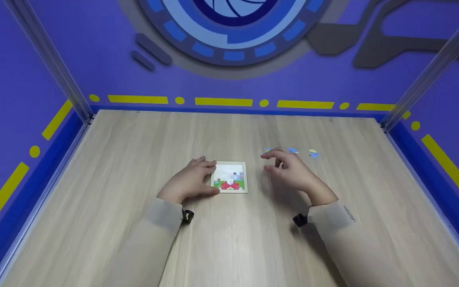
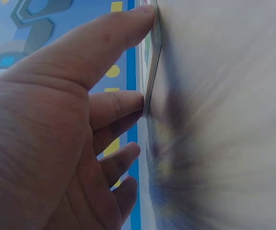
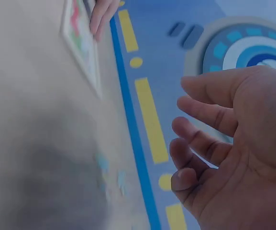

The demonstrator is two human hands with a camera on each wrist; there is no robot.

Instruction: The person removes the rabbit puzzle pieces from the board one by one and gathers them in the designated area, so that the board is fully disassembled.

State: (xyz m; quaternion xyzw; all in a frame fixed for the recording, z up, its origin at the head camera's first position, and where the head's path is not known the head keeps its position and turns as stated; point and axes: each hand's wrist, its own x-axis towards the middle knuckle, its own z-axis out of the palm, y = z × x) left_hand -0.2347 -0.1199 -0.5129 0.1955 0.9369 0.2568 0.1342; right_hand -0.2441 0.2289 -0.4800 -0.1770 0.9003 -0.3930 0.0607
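Framed puzzle (image 1: 224, 170) roughly midway between the surface's (image 1: 229, 243) side edges, short of the far edge. Left hand (image 1: 189, 180) hides part of its left rim; fingers spread, touching. Right hand (image 1: 291, 170) raised, fingers loosely bent, apart, partly covering loose pieces (image 1: 292, 150); these blur in right-wrist view.

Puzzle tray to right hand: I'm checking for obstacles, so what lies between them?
Only bare tabletop shows between the puzzle tray and the right hand in the head view; the loose pieces lie farther back.
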